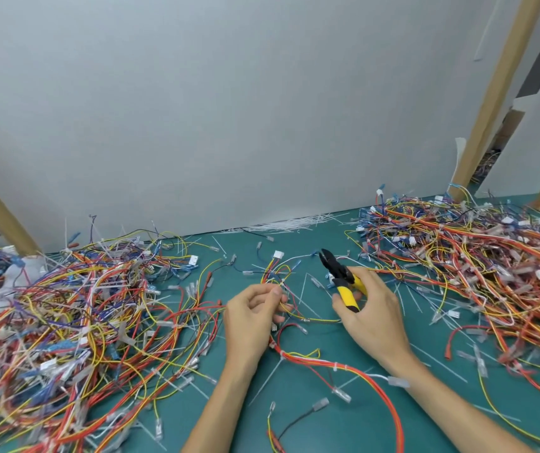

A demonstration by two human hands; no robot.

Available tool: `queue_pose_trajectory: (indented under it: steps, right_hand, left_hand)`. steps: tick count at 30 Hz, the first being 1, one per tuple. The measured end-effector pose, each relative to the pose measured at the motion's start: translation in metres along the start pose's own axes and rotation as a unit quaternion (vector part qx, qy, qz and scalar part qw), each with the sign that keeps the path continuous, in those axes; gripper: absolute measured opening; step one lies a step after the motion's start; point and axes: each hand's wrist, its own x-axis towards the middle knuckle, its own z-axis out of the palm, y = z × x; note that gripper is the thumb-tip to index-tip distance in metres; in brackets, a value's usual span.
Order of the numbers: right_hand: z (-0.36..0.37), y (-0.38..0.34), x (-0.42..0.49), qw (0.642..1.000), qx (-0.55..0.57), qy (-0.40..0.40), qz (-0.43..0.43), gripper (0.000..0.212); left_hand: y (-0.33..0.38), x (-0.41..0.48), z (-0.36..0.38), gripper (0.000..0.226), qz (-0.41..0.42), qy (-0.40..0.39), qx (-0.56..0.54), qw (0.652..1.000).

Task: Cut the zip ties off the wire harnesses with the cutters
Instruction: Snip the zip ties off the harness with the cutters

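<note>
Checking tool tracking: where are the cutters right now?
Head view, just right of centre: the cutters are in the right hand, black nose pointing up-left, next to the wire harness pinched by the left hand.

It was a workshop or small assembly bench. A desk [343,429] covered with a green mat carried tangled heaps of many-coloured wire harnesses [75,315] on both sides. White zip ties [288,225] lay thick along a plain white partition board [229,109] framed by bare wooden posts [497,93]. Yellow-handled cutters [340,276] were the only tool.
</note>
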Motion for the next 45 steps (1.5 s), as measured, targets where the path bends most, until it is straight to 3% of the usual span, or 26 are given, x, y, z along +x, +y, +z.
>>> queue_pose_trajectory:
  steps: [6, 9, 14, 31, 42, 45]
  right_hand:
    - [0.002, 0.005, 0.001, 0.987, -0.159, 0.002, -0.008, 0.043]
    - [0.003, 0.002, -0.002, 0.966, -0.239, -0.002, -0.103, 0.051]
    - [0.006, -0.005, -0.006, 0.939, -0.257, -0.019, -0.230, 0.053]
    - [0.008, 0.000, -0.006, 0.958, -0.204, -0.009, -0.201, 0.044]
    - [0.007, 0.003, -0.004, 0.954, -0.231, -0.028, -0.191, 0.053]
    - [0.008, 0.001, -0.003, 0.949, -0.239, -0.029, -0.202, 0.053]
  left_hand:
    - [0.007, -0.001, -0.001, 0.011, -0.005, -0.019, -0.043, 0.999]
    - [0.011, 0.000, -0.006, 0.012, -0.015, -0.051, -0.061, 0.997]
    - [0.011, 0.006, -0.007, 0.013, -0.040, -0.073, -0.079, 0.993]
    - [0.011, 0.010, -0.015, 0.006, -0.051, -0.197, -0.081, 0.976]
    - [0.017, 0.006, -0.009, 0.005, -0.035, -0.155, -0.052, 0.986]
    - [0.014, 0.003, -0.003, 0.005, -0.019, -0.115, -0.001, 0.993]
